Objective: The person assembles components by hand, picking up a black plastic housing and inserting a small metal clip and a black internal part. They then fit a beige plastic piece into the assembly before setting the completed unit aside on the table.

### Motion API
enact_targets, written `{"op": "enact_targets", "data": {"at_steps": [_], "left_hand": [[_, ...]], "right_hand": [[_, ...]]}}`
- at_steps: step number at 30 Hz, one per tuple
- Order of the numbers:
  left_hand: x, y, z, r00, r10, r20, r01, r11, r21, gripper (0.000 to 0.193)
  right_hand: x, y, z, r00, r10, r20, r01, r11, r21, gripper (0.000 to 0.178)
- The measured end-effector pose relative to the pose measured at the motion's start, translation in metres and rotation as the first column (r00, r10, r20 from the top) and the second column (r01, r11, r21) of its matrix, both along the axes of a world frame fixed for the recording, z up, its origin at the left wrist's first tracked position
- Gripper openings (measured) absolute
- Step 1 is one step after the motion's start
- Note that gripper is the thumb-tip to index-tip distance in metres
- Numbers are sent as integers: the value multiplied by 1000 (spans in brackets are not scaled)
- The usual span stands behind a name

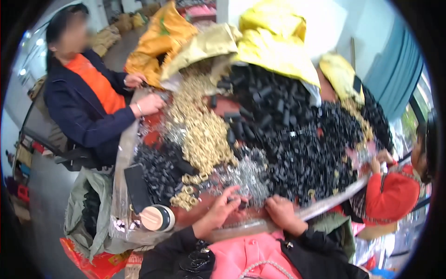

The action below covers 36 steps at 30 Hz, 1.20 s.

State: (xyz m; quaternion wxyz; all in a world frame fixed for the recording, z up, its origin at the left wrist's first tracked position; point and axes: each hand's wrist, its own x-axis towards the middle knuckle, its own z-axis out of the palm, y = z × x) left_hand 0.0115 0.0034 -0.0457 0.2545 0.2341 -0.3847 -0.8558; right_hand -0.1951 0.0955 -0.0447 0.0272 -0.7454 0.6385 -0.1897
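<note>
head view: the left hand (222, 204) is pinching a small dark part (241, 203) between thumb and fingertips at the near edge of the table (232, 225), while the right hand (281, 211), just beside it, is resting curled and knuckles-up, its grip hidden, so i cannot tell whether it is holding anything. just beyond both hands are lying a silvery heap of tiny metal pieces (246, 174), a brass-coloured heap (200, 135) beyond the left hand and black plastic pieces (297, 139) beyond the right. the part is looking light, rigid and slippery, best taken by fingertip pinch across its sides.
</note>
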Motion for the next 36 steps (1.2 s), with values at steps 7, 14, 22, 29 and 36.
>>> {"op": "enact_targets", "data": {"at_steps": [7, 14, 22, 29, 36], "left_hand": [[7, 0, 10, 989, -147, -23, 149, 979, 139, 56], [6, 2, 11, 990, -131, -50, 135, 988, 72, 65], [6, -11, 18, 984, -160, -81, 177, 943, 281, 73], [5, -16, 3, 967, -219, -126, 247, 925, 288, 61], [6, 0, 4, 954, -290, 77, 278, 951, 133, 31]], "right_hand": [[3, -4, -4, 992, 1, -124, -7, 999, -54, 10], [-3, 3, 0, 991, 62, -117, -65, 998, -20, 10], [-11, -10, 4, 987, 87, 136, -87, 996, -10, 12], [-9, -12, 6, 984, 49, 170, -51, 999, 9, 17], [-5, -4, 14, 988, 99, 119, -92, 993, -70, 15]]}}
